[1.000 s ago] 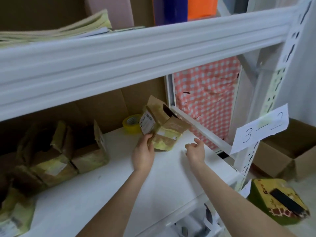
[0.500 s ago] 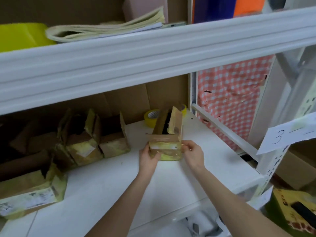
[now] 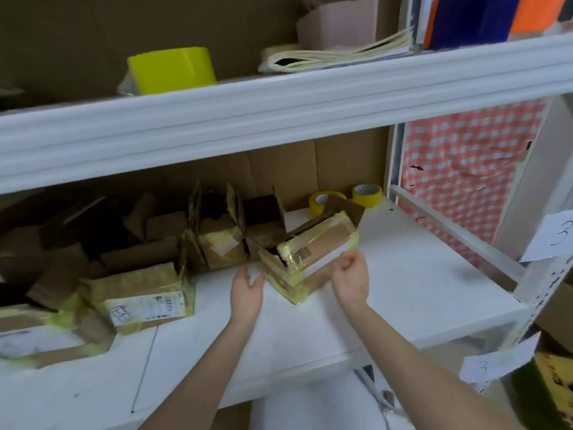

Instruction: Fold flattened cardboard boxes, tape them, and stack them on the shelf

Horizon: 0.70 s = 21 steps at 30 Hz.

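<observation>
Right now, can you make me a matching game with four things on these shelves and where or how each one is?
Things: 1 big tape roll; 2 small tape rolls; 3 checked sheet; 4 paper tag.
Matches: A red and white; B upper shelf; C marked 3; D back of lower shelf.
Pairs: 1-B, 2-D, 3-A, 4-C.

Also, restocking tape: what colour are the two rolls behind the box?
Both tape rolls are yellow; head view.
</observation>
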Available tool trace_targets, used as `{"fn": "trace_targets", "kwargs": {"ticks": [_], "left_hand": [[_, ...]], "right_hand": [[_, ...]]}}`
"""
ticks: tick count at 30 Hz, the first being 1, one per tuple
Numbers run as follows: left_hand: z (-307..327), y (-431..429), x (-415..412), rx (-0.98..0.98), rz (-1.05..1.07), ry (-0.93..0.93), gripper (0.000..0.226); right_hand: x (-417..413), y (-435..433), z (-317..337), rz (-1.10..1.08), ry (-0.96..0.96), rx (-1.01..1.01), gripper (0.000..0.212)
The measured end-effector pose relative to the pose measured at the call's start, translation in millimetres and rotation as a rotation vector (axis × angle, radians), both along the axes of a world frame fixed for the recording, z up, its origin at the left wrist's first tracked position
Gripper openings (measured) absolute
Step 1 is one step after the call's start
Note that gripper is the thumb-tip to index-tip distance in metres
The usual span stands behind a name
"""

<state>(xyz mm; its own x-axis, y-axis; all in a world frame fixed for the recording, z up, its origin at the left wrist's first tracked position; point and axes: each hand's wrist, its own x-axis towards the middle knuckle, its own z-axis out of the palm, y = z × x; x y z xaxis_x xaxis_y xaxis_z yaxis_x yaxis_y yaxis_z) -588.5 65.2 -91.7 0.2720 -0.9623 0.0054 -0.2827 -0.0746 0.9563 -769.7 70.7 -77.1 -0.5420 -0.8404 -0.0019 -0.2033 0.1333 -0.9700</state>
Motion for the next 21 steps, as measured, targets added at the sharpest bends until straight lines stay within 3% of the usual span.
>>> {"fn": "trace_targets", "kwargs": {"ticks": [1,5,7,12,21], "left_hand": [[-3,5,0,-0.008,0.004,-0.031,0.056],[-11,31,-27,-0.041,-0.056,-0.082,0.058],[-11,38,-41,-0.061,-0.080,-0.100,0.058],[-5,36,-42,-0.053,-0.038,-0.134,0.057],[0,48,34,-0.060,0.281,-0.089,0.070]], "right_hand": [[-7,-4,2,-0.039,-0.015,0.013,0.022],[-35,-23,3,0.084,-0.012,0.110,0.085],[-39,-33,6,0.177,-0.046,0.092,0.095],[-29,-42,14,0.275,-0.033,0.038,0.054],[43,-15,-11,0.365,0.044,-0.034,0.051]]}}
